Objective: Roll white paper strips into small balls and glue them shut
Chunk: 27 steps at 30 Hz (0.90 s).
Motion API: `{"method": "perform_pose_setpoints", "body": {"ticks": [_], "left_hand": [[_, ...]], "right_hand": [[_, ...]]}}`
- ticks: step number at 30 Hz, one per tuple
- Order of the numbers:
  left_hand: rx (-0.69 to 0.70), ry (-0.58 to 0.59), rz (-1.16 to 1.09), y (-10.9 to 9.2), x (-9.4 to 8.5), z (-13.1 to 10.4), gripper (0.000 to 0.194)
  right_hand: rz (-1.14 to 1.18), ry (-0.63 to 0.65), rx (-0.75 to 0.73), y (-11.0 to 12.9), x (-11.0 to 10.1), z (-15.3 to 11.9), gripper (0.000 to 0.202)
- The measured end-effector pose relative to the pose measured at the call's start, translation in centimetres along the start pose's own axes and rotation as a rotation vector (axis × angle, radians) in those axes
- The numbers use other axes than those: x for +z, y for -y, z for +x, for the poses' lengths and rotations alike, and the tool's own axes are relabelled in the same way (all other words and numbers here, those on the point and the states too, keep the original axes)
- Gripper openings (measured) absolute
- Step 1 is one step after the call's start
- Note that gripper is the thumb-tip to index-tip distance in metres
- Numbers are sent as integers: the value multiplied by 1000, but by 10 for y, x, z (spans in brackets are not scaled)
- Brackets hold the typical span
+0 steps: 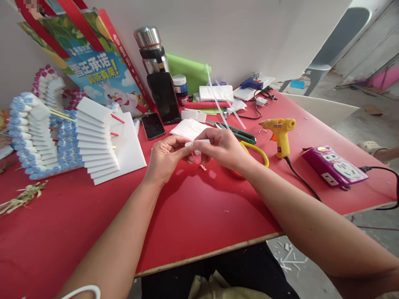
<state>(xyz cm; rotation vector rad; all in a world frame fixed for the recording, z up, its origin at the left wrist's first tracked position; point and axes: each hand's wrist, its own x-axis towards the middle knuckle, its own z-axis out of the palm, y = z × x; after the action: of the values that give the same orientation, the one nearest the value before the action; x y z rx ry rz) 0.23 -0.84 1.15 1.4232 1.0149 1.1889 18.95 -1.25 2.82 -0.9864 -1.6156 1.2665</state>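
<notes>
Over the middle of the red table [199, 224], my left hand [166, 158] and my right hand [222, 147] meet at the fingertips. Both are closed on a small white piece [202, 142], thin and flat; fingers cover much of it, so its material is unclear. Just behind my hands lies a white sheet [188, 128]. A green utility knife [241, 135] rests beyond my right hand, with a yellow ring-shaped thing [263, 155] partly behind that wrist. A tiny pale scrap [203, 167] lies below my fingers.
To the right are a yellow glue gun [282, 135] and a purple power strip [335, 166] with black cords. On the left stands a stepped white foam-board model [96, 141] beside a blue-and-white one [31, 137]. Behind are phones [153, 126], a steel flask [149, 45] and a bag [90, 58].
</notes>
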Motion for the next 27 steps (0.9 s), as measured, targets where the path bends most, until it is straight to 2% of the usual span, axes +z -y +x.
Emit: {"method": "perform_pose_setpoints", "body": {"ticks": [3, 5, 8, 12, 16, 20, 24, 27], "left_hand": [[41, 10, 83, 3, -1, 1, 34], [77, -4, 134, 6, -1, 2, 34], [99, -28, 189, 9, -2, 2, 32], [112, -7, 144, 10, -2, 2, 30], [136, 12, 151, 9, -2, 3, 27], [118, 4, 157, 9, -3, 3, 27], [94, -27, 153, 10, -3, 4, 31], [63, -51, 142, 11, -2, 4, 31]], "right_hand": [[325, 61, 256, -2, -6, 7, 39], [477, 113, 384, -4, -9, 10, 32], [593, 184, 444, -6, -9, 11, 20], [635, 173, 456, -8, -9, 9, 22], [583, 147, 414, -10, -12, 9, 24], [443, 132, 325, -9, -11, 8, 34], [228, 56, 210, -6, -7, 6, 35], [-20, -20, 136, -3, -5, 5, 30]]}}
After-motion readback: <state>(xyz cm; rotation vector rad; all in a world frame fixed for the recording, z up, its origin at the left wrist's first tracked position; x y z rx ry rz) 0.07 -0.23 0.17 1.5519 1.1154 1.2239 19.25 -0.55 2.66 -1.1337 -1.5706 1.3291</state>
